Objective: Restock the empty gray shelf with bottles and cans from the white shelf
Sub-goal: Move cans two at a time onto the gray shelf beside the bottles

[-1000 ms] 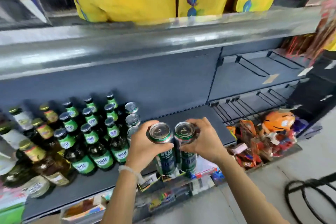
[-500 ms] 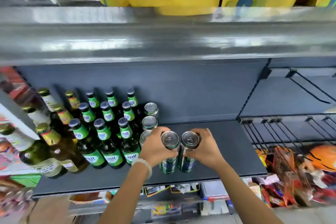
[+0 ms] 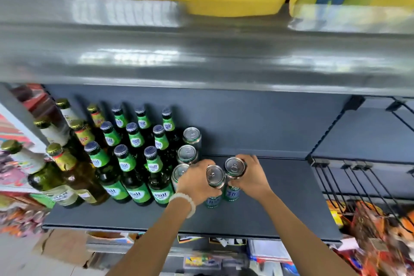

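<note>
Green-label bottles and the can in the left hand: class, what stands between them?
In the head view, a column of three cans stands between the green-label bottles and the can gripped by the left hand.

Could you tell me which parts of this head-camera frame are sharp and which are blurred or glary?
In the head view, the left hand, right hand and their two cans are fairly sharp; the upper shelf edge is smeared and streaked with glare; the corners blur; the wide lens bows the gray shelf.
</note>
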